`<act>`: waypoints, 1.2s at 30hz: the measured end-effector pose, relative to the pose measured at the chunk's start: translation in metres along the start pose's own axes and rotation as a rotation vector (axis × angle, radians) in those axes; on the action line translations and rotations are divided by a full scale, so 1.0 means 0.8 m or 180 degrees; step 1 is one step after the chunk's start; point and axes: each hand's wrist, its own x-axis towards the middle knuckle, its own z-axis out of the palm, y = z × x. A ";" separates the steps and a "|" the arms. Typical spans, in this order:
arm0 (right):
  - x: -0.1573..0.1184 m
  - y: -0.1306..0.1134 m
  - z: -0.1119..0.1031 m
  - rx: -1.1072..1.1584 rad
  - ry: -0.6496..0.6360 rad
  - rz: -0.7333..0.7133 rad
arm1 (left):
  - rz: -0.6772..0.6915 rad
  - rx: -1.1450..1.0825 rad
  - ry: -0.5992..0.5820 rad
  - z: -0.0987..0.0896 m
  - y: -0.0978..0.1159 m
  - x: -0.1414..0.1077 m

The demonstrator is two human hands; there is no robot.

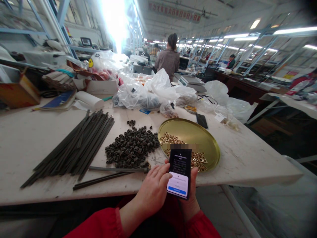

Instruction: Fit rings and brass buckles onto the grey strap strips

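I hold a phone (180, 173) upright in front of me, just at the near edge of the table (247, 155), so that its lit screen faces me. My right hand (192, 198) is behind it and wraps it from the back, fingers closed around its body. My left hand (155, 190) is half curled beside it, and the thumb rests on the left edge of the screen; it grips nothing else. The phone is flat, black and glossy. Behind it lies a round brass-coloured tray (193, 134) with small shiny gold pieces (198, 158). To the left is a heap of small dark rings (131, 147), matt and rough, and farther left a bundle of long thin dark rods (76, 147), laid side by side.
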 end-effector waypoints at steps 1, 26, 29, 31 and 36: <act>0.000 0.000 0.000 -0.0010 0.0005 -0.0011 | 0.0005 0.0004 -0.0003 0.000 0.000 0.000; -0.005 0.001 0.004 -0.0177 -0.0197 -0.0201 | -0.0136 -0.0005 0.0067 -0.003 0.005 -0.011; -0.006 0.002 0.008 -0.0216 -0.0124 -0.0303 | -0.0184 -0.0025 0.0021 -0.003 0.007 -0.011; -0.007 0.002 0.010 -0.0202 -0.0092 -0.0359 | -0.0177 -0.0039 -0.0007 -0.004 0.008 -0.011; -0.010 0.002 0.013 -0.0163 -0.0082 -0.0380 | -0.0137 -0.0051 -0.0033 -0.005 0.009 -0.012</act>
